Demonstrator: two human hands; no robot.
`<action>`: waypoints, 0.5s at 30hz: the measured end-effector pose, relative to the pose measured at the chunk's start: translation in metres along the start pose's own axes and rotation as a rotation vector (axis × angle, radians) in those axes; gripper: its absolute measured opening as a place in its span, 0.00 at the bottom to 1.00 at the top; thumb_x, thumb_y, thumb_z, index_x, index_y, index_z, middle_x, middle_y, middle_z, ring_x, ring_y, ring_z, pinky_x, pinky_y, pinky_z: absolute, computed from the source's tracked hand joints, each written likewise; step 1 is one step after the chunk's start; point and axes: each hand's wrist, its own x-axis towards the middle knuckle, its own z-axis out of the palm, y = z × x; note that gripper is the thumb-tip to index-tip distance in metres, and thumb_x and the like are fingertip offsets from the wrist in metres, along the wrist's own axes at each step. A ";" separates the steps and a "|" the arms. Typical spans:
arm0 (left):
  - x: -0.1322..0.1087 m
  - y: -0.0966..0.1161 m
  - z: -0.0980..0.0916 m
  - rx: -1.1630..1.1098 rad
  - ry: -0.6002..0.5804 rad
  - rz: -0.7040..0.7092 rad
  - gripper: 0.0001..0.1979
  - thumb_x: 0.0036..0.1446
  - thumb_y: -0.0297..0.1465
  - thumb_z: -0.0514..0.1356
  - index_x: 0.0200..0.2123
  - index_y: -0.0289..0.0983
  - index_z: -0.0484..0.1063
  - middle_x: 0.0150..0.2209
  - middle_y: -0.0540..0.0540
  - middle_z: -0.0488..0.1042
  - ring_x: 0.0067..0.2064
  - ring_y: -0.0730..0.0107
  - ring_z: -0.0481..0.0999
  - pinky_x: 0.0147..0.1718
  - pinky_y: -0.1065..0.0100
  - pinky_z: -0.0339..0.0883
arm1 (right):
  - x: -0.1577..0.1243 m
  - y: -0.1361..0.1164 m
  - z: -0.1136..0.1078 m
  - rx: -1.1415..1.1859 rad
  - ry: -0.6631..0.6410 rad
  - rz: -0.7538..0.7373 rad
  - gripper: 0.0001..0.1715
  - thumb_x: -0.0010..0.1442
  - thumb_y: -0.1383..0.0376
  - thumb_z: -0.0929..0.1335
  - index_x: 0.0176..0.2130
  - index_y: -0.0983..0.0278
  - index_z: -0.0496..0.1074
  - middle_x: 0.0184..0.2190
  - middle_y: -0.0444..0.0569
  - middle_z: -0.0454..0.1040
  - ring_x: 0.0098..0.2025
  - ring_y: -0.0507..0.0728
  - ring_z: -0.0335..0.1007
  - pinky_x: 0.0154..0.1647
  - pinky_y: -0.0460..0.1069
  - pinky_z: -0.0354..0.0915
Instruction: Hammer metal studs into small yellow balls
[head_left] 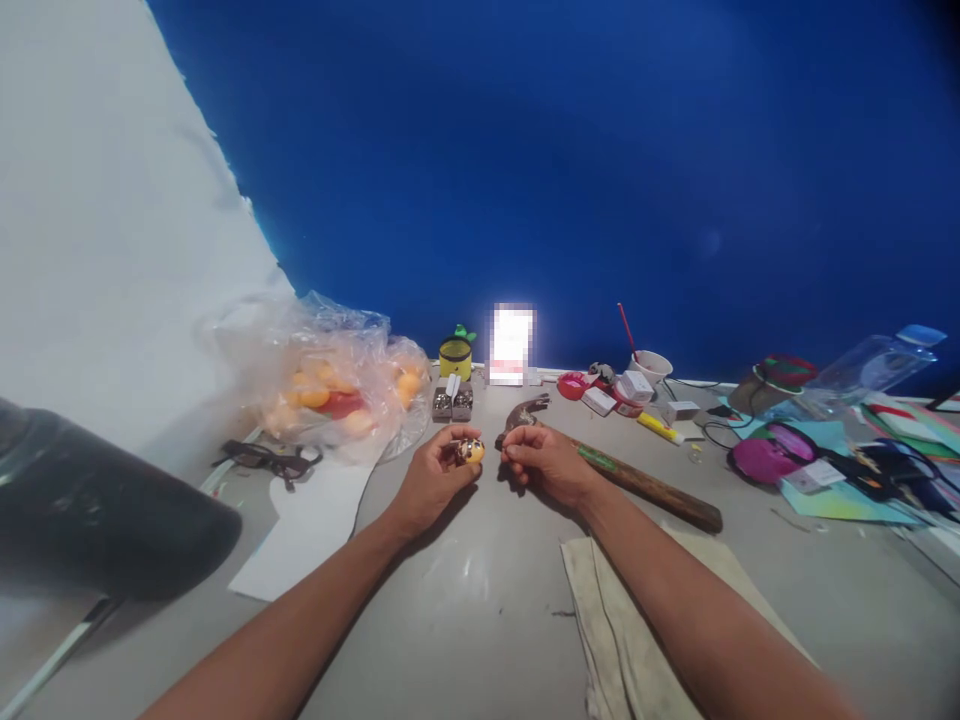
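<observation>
My left hand (436,478) is closed around a small yellow ball (472,452) with dark, shiny bits on its surface. Just to the right, my right hand (549,462) has thumb and fingertips pinched together; whatever they hold, if anything, is too small to make out. The two hands are a short gap apart. Behind the left hand stands a small open box (453,402) of shiny metallic pieces. A claw hammer (652,490) with a worn wooden handle lies behind and beside my right hand, its head partly hidden by that hand.
A clear plastic bag (330,385) of orange balls stands back left, near dark-framed glasses (274,460). A black cylinder (112,505) juts in at left. A folded cloth (600,620) lies under the right forearm. Small boxes (636,387), a white cup (652,368) and a bottle (870,365) stand back right.
</observation>
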 end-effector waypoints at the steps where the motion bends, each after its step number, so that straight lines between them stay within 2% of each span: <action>1: 0.000 0.000 0.000 0.009 0.012 0.004 0.25 0.47 0.33 0.72 0.49 0.38 0.73 0.34 0.51 0.76 0.34 0.72 0.75 0.34 0.69 0.71 | 0.000 0.000 0.000 0.001 -0.010 0.012 0.23 0.42 0.57 0.85 0.32 0.65 0.76 0.28 0.46 0.79 0.22 0.47 0.66 0.21 0.43 0.61; 6: 0.001 0.001 0.002 -0.040 -0.017 -0.047 0.25 0.47 0.38 0.72 0.48 0.39 0.71 0.33 0.50 0.77 0.33 0.69 0.77 0.35 0.65 0.74 | -0.003 -0.004 0.003 0.034 -0.013 0.017 0.23 0.41 0.58 0.85 0.30 0.64 0.76 0.29 0.47 0.79 0.23 0.47 0.65 0.22 0.43 0.60; 9: 0.000 0.002 0.003 -0.026 -0.017 -0.045 0.26 0.47 0.35 0.72 0.50 0.38 0.72 0.35 0.49 0.78 0.34 0.70 0.76 0.34 0.67 0.72 | -0.010 -0.015 0.011 0.142 0.000 -0.008 0.22 0.42 0.59 0.85 0.31 0.63 0.75 0.29 0.45 0.78 0.24 0.48 0.64 0.23 0.43 0.60; 12: -0.002 0.003 0.003 -0.042 -0.011 -0.029 0.23 0.46 0.31 0.69 0.47 0.38 0.72 0.34 0.51 0.76 0.34 0.72 0.75 0.34 0.70 0.69 | -0.021 -0.036 0.023 0.264 0.009 -0.079 0.21 0.44 0.62 0.84 0.32 0.62 0.75 0.29 0.44 0.75 0.25 0.47 0.61 0.23 0.43 0.58; 15: -0.002 0.002 0.003 -0.027 -0.024 -0.007 0.21 0.46 0.30 0.68 0.44 0.39 0.69 0.34 0.52 0.74 0.34 0.72 0.74 0.34 0.69 0.69 | -0.035 -0.067 0.040 0.282 0.005 -0.182 0.19 0.47 0.64 0.83 0.33 0.61 0.73 0.30 0.42 0.74 0.25 0.47 0.57 0.22 0.43 0.56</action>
